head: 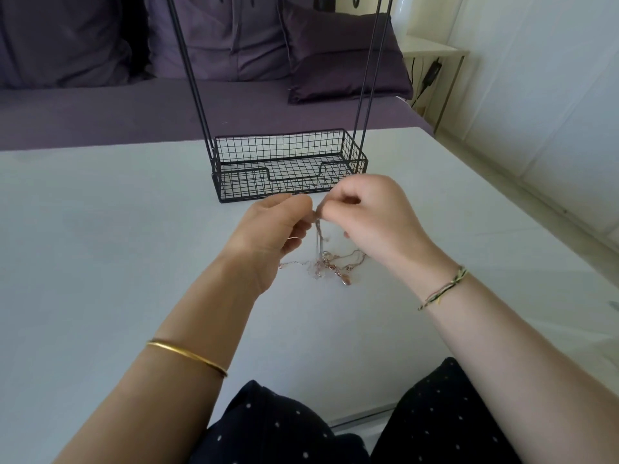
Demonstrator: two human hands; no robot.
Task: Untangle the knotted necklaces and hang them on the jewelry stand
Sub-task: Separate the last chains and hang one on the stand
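A tangle of thin rose-gold and silver necklaces [330, 266] lies on the white table [100, 246], with strands drawn up from it. My left hand [271, 229] and my right hand [371, 216] pinch those raised strands between them, fingertips nearly touching, just in front of the stand. The black wire jewelry stand [288, 169] has a basket base and tall uprights that run out of the top of the view; its hanging bars are hidden.
A purple sofa with cushions [335, 55] sits behind the table. A white side table with a black cable [432, 72] stands at the back right. My dark dotted clothing [435, 423] is at the table's near edge.
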